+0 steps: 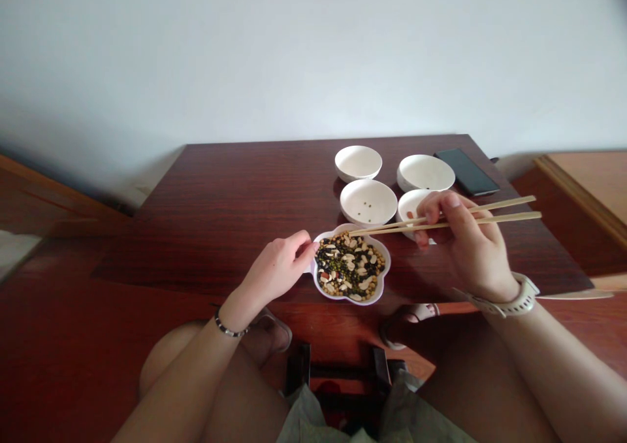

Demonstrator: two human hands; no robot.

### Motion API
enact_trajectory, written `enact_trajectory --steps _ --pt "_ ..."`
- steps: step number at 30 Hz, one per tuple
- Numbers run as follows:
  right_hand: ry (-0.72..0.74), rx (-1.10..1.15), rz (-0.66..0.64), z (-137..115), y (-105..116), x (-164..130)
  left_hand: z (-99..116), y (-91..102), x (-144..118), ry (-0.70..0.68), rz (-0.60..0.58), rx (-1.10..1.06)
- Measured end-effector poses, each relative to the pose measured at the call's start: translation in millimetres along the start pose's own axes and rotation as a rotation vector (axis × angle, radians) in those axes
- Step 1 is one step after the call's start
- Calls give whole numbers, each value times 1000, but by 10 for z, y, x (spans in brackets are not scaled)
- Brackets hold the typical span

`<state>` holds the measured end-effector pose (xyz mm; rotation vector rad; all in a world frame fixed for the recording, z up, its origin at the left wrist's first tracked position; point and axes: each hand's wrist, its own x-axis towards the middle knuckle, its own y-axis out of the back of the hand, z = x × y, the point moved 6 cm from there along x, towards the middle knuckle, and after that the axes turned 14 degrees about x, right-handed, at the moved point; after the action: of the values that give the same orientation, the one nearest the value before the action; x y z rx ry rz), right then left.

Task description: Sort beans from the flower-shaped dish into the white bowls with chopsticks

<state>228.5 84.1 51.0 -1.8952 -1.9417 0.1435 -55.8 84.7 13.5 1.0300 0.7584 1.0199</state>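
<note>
- The left hand point(278, 268) pinches the left rim of the flower-shaped dish point(351, 268) of mixed beans at the table's near edge.
- The right hand point(463, 237) grips wooden chopsticks point(443, 219), tips over the dish's far rim.
- Four white bowls point(368, 202) stand just beyond; a dark phone point(466, 171) lies far right.

Plain pale wall point(313, 51), evenly lit. Dark reddish wooden table point(235, 195) set against it. Red-brown floor point(53, 338) beneath. Lighter wooden furniture edge point(588, 188) at right; wooden trim point(44, 195) at left.
</note>
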Motion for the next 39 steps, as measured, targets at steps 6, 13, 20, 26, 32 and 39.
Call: enact_trajectory --steps 6,13,20,26,32,39 --pt "102 60 170 -52 236 116 -25 -15 -8 11 1 -10" --pt "74 14 131 -61 207 95 -21 -12 -8 4 -2 -12" --pt "21 -221 -73 -18 4 5 -4 -15 9 18 -13 -10" --pt "12 -314 -145 2 -21 -26 11 -15 11 12 -18 -12" --pt "38 -325 -151 -17 -22 -31 5 -16 11 8 -11 -14" --pt "25 -307 -133 -21 -25 -31 -5 -22 12 14 0 -5"
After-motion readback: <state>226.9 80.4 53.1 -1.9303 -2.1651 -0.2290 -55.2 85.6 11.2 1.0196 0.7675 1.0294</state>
